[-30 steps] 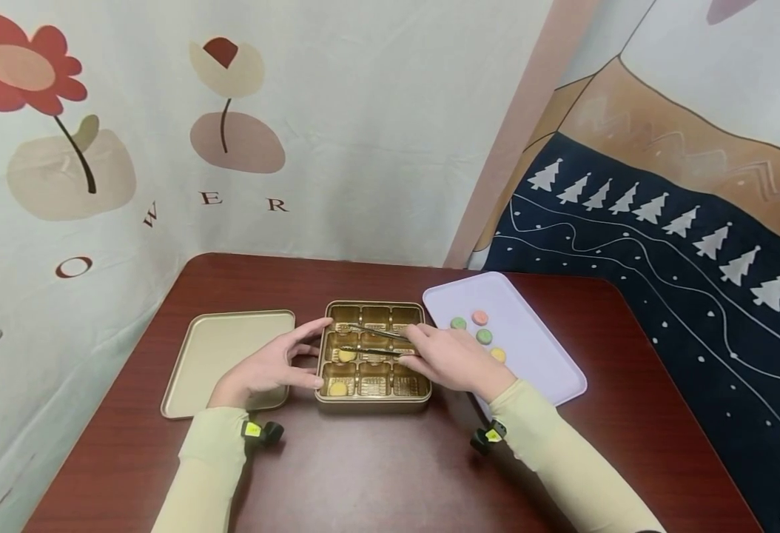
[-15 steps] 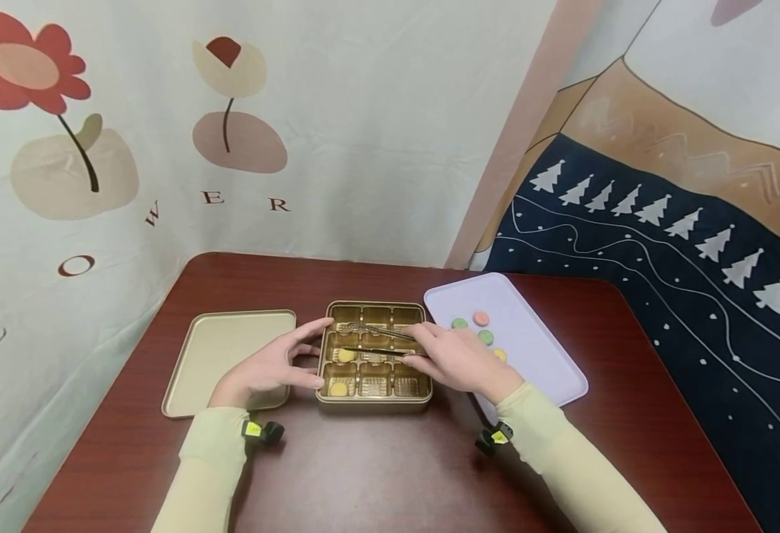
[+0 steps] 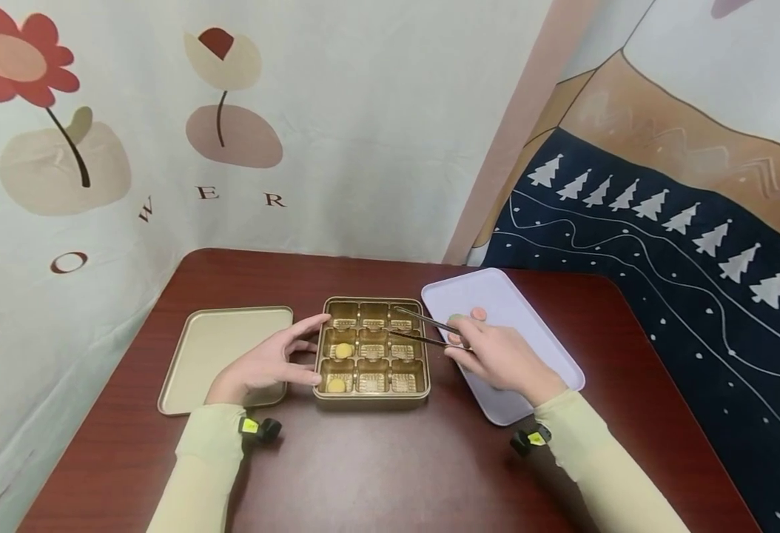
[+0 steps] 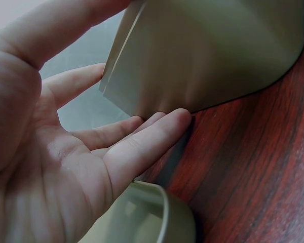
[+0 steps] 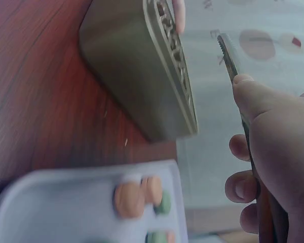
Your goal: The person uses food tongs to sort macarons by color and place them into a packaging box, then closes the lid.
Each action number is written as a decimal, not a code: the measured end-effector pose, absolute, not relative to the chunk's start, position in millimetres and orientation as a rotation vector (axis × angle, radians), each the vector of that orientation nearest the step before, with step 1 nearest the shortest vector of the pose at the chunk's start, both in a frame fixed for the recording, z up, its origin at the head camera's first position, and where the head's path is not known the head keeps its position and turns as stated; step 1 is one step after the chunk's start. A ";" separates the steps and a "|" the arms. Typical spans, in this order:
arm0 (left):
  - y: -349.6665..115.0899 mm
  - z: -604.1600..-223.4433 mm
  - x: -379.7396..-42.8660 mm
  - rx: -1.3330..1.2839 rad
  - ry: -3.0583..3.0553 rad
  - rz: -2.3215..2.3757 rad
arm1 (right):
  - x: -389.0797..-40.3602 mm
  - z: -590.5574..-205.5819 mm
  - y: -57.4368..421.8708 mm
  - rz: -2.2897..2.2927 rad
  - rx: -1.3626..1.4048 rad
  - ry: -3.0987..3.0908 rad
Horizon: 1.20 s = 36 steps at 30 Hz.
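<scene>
A gold tin (image 3: 373,398) divided into compartments stands mid-table. Yellow macarons lie in its left column, one (image 3: 344,351) in the middle row and another (image 3: 336,386) in the front row. My left hand (image 3: 273,365) rests its fingertips and thumb against the tin's left side, fingers nearly straight. In my right hand (image 3: 506,359) I grip metal tongs (image 3: 423,338), whose arms stand apart with nothing between them. Their tips reach over the tin's right part. The right wrist view shows one serrated tip. My right hand partly hides the macarons on the tray.
A lilac tray (image 3: 543,333) lies right of the tin, bearing pink macarons (image 3: 479,314) and green ones (image 5: 162,203). The tin's flat gold lid (image 3: 217,348) lies on the left, partly under my left hand. A patterned cloth hangs behind the dark red table (image 3: 390,459).
My right hand has drawn the tongs to the right, off the yellow macaron in the middle row, which stays in its compartment. My left hand keeps its place on the tin.
</scene>
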<state>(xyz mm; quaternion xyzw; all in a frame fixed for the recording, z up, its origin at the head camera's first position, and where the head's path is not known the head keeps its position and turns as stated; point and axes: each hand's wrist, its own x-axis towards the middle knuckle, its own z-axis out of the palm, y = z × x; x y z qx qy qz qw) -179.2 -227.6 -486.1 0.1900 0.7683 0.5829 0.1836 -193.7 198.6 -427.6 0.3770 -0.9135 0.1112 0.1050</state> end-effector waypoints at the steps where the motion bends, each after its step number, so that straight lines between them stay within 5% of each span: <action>1: -227.8 -485.3 -179.5 0.534 2.167 1.644 | -193.2 -428.1 203.2 0.331 1.097 -2.705; 36: -227.9 -487.4 -181.3 0.559 2.168 1.647 | -154.2 -459.3 331.8 0.283 0.660 -2.989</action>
